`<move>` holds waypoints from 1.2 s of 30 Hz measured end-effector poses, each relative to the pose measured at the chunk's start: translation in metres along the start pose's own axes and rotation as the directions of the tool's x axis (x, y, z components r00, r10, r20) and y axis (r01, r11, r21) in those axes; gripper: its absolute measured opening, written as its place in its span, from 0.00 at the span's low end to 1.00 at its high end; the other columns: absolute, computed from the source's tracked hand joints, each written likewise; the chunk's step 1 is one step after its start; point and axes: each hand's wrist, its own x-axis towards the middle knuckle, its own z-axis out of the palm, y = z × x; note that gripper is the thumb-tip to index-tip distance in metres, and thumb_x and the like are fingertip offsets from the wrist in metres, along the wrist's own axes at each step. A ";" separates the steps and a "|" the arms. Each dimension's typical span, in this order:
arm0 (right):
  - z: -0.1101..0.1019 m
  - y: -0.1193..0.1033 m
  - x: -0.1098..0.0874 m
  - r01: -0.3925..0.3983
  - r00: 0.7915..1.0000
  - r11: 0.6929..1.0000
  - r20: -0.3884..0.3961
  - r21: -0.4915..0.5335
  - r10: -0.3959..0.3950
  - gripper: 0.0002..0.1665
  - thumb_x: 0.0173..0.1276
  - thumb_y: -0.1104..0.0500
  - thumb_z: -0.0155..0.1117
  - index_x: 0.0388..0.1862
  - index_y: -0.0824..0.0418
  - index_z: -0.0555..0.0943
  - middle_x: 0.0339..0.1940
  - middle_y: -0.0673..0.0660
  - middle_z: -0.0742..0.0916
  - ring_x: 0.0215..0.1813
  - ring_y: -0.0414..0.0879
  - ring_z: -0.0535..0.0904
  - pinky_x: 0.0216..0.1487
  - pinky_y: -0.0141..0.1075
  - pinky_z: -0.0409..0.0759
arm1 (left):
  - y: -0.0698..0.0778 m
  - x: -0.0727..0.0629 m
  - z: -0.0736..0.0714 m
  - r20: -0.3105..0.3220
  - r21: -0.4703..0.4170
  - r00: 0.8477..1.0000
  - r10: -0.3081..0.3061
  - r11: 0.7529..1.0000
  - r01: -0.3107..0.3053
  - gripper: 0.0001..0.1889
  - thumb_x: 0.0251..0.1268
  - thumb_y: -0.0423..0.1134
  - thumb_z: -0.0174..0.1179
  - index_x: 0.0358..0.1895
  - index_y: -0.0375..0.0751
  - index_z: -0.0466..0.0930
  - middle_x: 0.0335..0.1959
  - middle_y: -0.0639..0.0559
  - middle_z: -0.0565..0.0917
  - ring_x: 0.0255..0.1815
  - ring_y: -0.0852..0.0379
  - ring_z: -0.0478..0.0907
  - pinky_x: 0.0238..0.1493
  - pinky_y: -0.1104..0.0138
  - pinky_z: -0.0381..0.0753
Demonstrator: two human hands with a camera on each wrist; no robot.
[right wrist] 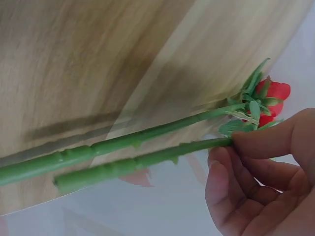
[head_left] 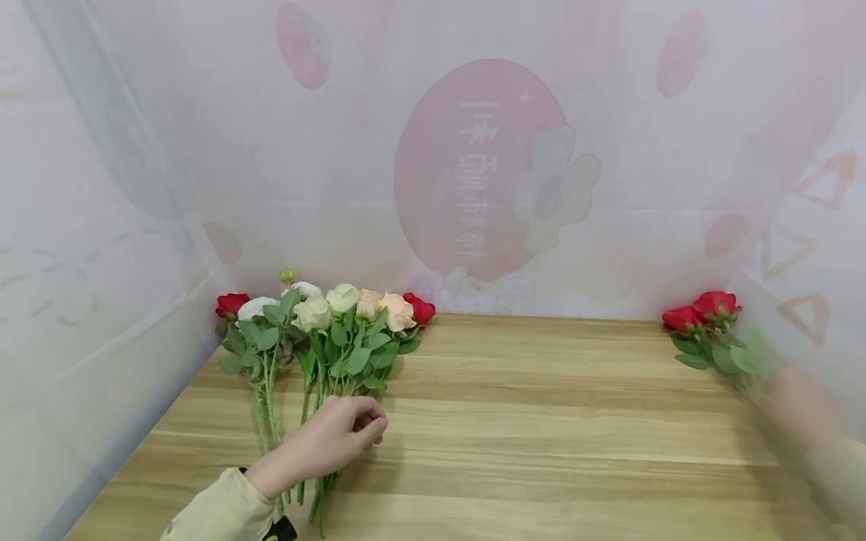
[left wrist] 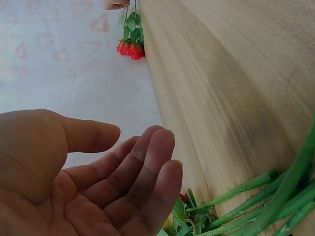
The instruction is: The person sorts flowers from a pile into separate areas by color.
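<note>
My right hand (head_left: 798,406), blurred in the head view, is at the table's right edge. In the right wrist view its thumb and fingers pinch the thin green stem (right wrist: 192,147) of a red rose (right wrist: 273,93). A second thorny stem (right wrist: 147,132) runs alongside, above its own shadow on the wood. Two red rose heads (head_left: 716,304) show together at the back right. My left hand (head_left: 331,439) holds nothing, its fingers loosely bent, over the stems of the left-hand flowers. Its palm (left wrist: 98,196) faces the left wrist camera, with green stems (left wrist: 256,196) below.
Along the back left lie cream roses (head_left: 313,312), peach roses (head_left: 398,311), white flowers (head_left: 257,308), a green bud (head_left: 288,276) and red roses (head_left: 232,303) at either side. Pale printed cloth walls (head_left: 325,165) border the wooden table (head_left: 528,421) at the back and both sides.
</note>
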 end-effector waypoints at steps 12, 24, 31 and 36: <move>-0.007 -0.027 0.004 0.052 0.998 0.999 -0.048 0.011 -0.052 0.06 0.53 0.71 0.54 0.19 0.66 0.69 0.13 0.52 0.68 0.16 0.48 0.63 0.16 0.42 0.62 | 0.000 0.000 -0.006 -0.046 0.031 0.991 -0.125 0.991 0.126 0.10 0.74 0.38 0.56 0.34 0.39 0.82 0.22 0.55 0.81 0.20 0.56 0.78 0.20 0.66 0.73; -0.031 -0.117 0.010 0.034 0.995 0.999 0.097 0.007 -0.035 0.22 0.73 0.50 0.55 0.31 0.67 0.83 0.21 0.53 0.81 0.24 0.48 0.73 0.26 0.45 0.70 | 0.002 0.010 -0.020 -0.187 0.247 0.963 -0.196 0.939 0.240 0.15 0.70 0.38 0.59 0.21 0.45 0.77 0.12 0.57 0.67 0.12 0.63 0.60 0.14 0.69 0.60; -0.026 -0.191 -0.009 0.068 0.997 0.972 0.021 0.226 -0.075 0.21 0.73 0.48 0.60 0.40 0.66 0.85 0.24 0.50 0.84 0.27 0.45 0.78 0.28 0.41 0.76 | 0.010 0.022 -0.034 -0.213 0.311 0.952 -0.222 0.908 0.281 0.26 0.70 0.42 0.59 0.13 0.49 0.59 0.09 0.59 0.55 0.11 0.63 0.51 0.14 0.70 0.51; -0.024 -0.232 -0.021 0.061 0.993 0.931 0.075 0.360 -0.094 0.19 0.74 0.47 0.60 0.42 0.62 0.85 0.24 0.50 0.82 0.27 0.44 0.81 0.27 0.37 0.78 | 0.008 0.028 -0.024 -0.168 0.374 0.955 -0.244 0.881 0.291 0.28 0.66 0.41 0.63 0.10 0.49 0.59 0.08 0.62 0.52 0.11 0.64 0.50 0.13 0.71 0.50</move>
